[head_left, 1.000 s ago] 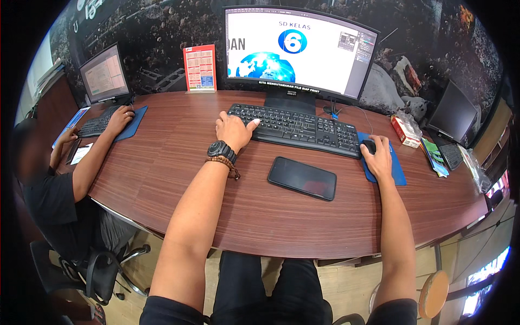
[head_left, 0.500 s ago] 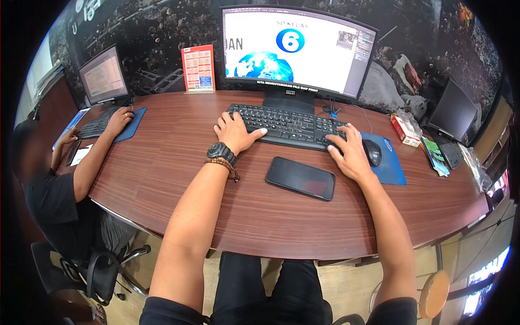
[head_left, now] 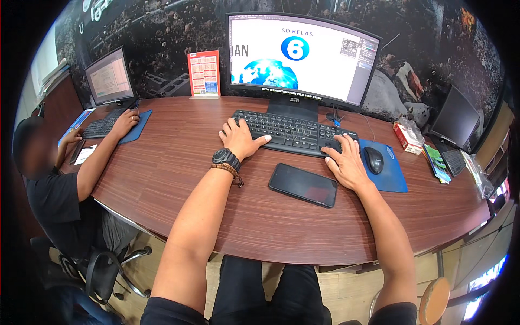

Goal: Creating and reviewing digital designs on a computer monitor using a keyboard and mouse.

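My left hand (head_left: pixel 240 142) rests on the left end of a black keyboard (head_left: pixel 295 131), its fingers spread over the keys and the thumb stretched toward the lower row. A dark watch (head_left: pixel 224 157) and a beaded bracelet circle that wrist. At the keyboard's right end, my right hand (head_left: pixel 345 161) lies with fingers apart on the number keys, holding nothing. Just beside it a black mouse (head_left: pixel 374 160) sits on a blue mouse pad (head_left: pixel 394 176). Between my forearms a dark smartphone (head_left: pixel 303 185) lies face up. Beyond the keyboard a curved monitor (head_left: pixel 319 65) shows a blue globe graphic.
To the left a person (head_left: pixel 57 206) works at another monitor (head_left: pixel 110 77) and keyboard. A red desk calendar (head_left: pixel 205 75) stands by the wall. Farther right are a small red and white box (head_left: pixel 407 138), leaflets and a dark monitor (head_left: pixel 456 118) on the wooden desk (head_left: pixel 162 179).
My right hand has shifted slightly left over the number keys, away from the mouse, which shows more fully. My left hand stays in place. The whole view has tilted slightly.
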A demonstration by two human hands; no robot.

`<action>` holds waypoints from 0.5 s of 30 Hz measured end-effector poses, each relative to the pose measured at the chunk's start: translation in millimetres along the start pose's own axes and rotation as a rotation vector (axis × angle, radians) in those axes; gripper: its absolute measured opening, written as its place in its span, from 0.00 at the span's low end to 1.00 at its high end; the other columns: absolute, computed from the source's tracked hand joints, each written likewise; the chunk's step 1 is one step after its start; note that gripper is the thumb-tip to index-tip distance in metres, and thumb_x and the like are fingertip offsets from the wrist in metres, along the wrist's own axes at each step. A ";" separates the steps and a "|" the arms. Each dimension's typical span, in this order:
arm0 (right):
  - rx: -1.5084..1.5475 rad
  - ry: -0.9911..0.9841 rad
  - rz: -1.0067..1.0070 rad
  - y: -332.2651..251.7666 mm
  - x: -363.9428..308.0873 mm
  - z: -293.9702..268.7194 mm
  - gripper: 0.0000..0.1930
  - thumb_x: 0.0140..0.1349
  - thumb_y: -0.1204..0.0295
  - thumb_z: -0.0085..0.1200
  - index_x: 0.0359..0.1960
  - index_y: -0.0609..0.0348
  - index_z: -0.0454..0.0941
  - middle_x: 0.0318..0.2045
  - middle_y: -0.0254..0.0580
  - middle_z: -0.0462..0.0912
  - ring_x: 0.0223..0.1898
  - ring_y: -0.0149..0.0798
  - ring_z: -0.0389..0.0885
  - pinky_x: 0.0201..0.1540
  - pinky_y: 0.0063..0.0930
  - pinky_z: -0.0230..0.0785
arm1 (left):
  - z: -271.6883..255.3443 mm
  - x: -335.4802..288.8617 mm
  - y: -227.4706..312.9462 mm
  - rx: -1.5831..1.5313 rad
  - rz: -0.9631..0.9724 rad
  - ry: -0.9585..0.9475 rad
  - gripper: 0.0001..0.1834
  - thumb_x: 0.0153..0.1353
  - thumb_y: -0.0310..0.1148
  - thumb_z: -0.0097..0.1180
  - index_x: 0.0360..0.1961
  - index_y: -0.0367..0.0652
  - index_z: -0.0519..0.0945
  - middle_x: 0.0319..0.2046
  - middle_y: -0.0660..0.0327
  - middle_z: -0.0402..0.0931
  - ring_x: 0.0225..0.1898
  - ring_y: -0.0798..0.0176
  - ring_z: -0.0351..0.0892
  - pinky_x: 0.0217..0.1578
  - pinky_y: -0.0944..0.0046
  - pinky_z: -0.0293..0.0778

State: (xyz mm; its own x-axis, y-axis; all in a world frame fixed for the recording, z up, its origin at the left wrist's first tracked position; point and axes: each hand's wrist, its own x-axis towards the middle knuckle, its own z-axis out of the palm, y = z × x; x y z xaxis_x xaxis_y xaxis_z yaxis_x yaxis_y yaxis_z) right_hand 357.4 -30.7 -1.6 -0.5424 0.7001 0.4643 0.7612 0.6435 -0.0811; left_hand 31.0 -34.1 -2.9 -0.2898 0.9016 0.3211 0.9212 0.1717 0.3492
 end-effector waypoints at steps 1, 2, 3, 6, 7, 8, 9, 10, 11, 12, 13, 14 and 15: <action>0.007 -0.019 0.008 -0.5 0.6 -1.1 0.18 0.69 0.57 0.48 0.57 0.44 0.79 0.67 0.55 0.61 0.73 0.59 0.48 0.74 0.59 0.37 | -0.9 0.2 -0.2 -0.002 -0.002 -0.007 0.57 0.51 0.68 0.64 0.64 0.27 0.65 0.63 0.36 0.59 0.67 0.35 0.55 0.65 0.37 0.55; 0.013 -0.038 0.015 -0.4 1.1 -1.6 0.19 0.69 0.57 0.48 0.57 0.44 0.78 0.66 0.55 0.61 0.73 0.59 0.48 0.74 0.59 0.36 | -1.5 0.1 -0.1 -0.003 -0.005 -0.015 0.56 0.51 0.68 0.64 0.64 0.27 0.65 0.63 0.36 0.58 0.67 0.34 0.55 0.65 0.38 0.55; 0.013 -0.038 0.018 1.8 1.2 -1.6 0.19 0.69 0.57 0.48 0.57 0.44 0.78 0.66 0.55 0.61 0.73 0.59 0.48 0.74 0.59 0.36 | -1.2 0.2 0.8 -0.003 -0.002 -0.016 0.56 0.51 0.68 0.64 0.64 0.27 0.65 0.63 0.36 0.58 0.67 0.34 0.55 0.65 0.38 0.55; -0.011 0.060 0.081 11.1 1.2 3.7 0.21 0.69 0.54 0.48 0.58 0.47 0.78 0.67 0.56 0.61 0.74 0.59 0.47 0.74 0.60 0.34 | 2.2 0.9 0.6 -0.002 0.002 -0.010 0.56 0.51 0.68 0.64 0.63 0.27 0.66 0.63 0.36 0.58 0.67 0.34 0.55 0.65 0.38 0.55; -0.009 0.060 0.082 12.4 0.6 5.1 0.21 0.69 0.54 0.48 0.58 0.47 0.78 0.67 0.56 0.61 0.74 0.59 0.47 0.74 0.60 0.34 | 4.8 1.4 -1.7 0.009 0.008 0.015 0.55 0.50 0.69 0.63 0.62 0.28 0.67 0.62 0.38 0.59 0.66 0.36 0.56 0.64 0.36 0.55; -0.033 0.033 0.098 13.3 0.0 6.3 0.21 0.70 0.53 0.47 0.58 0.47 0.78 0.67 0.56 0.61 0.74 0.59 0.47 0.74 0.60 0.34 | 7.0 1.9 -4.2 0.020 0.014 0.041 0.55 0.50 0.70 0.63 0.61 0.28 0.68 0.61 0.39 0.60 0.64 0.37 0.57 0.63 0.35 0.54; -0.059 0.006 0.115 13.1 -0.3 5.8 0.21 0.70 0.53 0.47 0.58 0.47 0.78 0.68 0.57 0.61 0.74 0.59 0.47 0.74 0.60 0.33 | 7.1 2.0 -4.7 0.021 0.015 0.040 0.55 0.50 0.70 0.63 0.61 0.28 0.68 0.61 0.39 0.60 0.64 0.37 0.57 0.63 0.35 0.54; -0.058 0.006 0.117 11.9 -0.5 6.0 0.21 0.70 0.53 0.47 0.58 0.47 0.78 0.68 0.57 0.61 0.74 0.59 0.47 0.74 0.60 0.33 | 7.2 1.9 -5.3 0.023 0.015 0.040 0.55 0.50 0.70 0.63 0.61 0.28 0.68 0.61 0.39 0.60 0.64 0.37 0.57 0.63 0.35 0.54; -0.058 0.018 0.116 9.8 -0.5 6.6 0.21 0.69 0.53 0.48 0.58 0.47 0.78 0.67 0.57 0.62 0.73 0.59 0.49 0.74 0.60 0.35 | 7.3 1.6 -6.1 0.026 0.015 0.039 0.55 0.50 0.70 0.63 0.61 0.28 0.68 0.61 0.39 0.60 0.64 0.37 0.57 0.64 0.35 0.54; -0.059 0.031 0.116 8.6 -0.7 6.0 0.21 0.69 0.54 0.49 0.57 0.48 0.78 0.66 0.57 0.63 0.72 0.58 0.51 0.74 0.61 0.37 | 7.1 1.3 -5.9 0.026 0.017 0.038 0.55 0.50 0.70 0.63 0.61 0.28 0.68 0.61 0.39 0.60 0.64 0.37 0.57 0.64 0.35 0.54; -0.058 0.031 0.118 9.7 -0.5 4.8 0.21 0.69 0.54 0.49 0.57 0.48 0.78 0.66 0.57 0.63 0.72 0.58 0.51 0.74 0.61 0.37 | 7.0 0.9 -6.1 0.021 0.015 0.038 0.55 0.50 0.70 0.63 0.61 0.28 0.68 0.61 0.39 0.60 0.65 0.37 0.57 0.64 0.35 0.53; -0.042 0.066 0.101 12.7 0.6 2.8 0.20 0.67 0.55 0.51 0.56 0.49 0.79 0.64 0.56 0.65 0.71 0.58 0.54 0.73 0.61 0.39 | 6.8 0.4 -6.8 0.016 0.013 0.037 0.55 0.50 0.69 0.63 0.61 0.28 0.68 0.62 0.38 0.60 0.65 0.37 0.57 0.64 0.35 0.53; -0.031 0.102 0.088 17.7 -0.2 -2.1 0.19 0.66 0.57 0.52 0.55 0.50 0.79 0.62 0.56 0.67 0.70 0.57 0.57 0.72 0.62 0.42 | 5.5 0.0 -4.4 0.013 0.019 0.034 0.55 0.50 0.69 0.63 0.61 0.28 0.68 0.62 0.38 0.60 0.65 0.37 0.57 0.64 0.35 0.53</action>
State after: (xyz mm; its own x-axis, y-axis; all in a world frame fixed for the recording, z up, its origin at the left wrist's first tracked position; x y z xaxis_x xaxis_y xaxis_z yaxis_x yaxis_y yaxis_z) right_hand 371.7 -20.1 -1.3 -0.4351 0.7177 0.5436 0.8157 0.5698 -0.0995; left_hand 28.4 -32.7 -9.2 -0.2806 0.8908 0.3575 0.9299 0.1600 0.3311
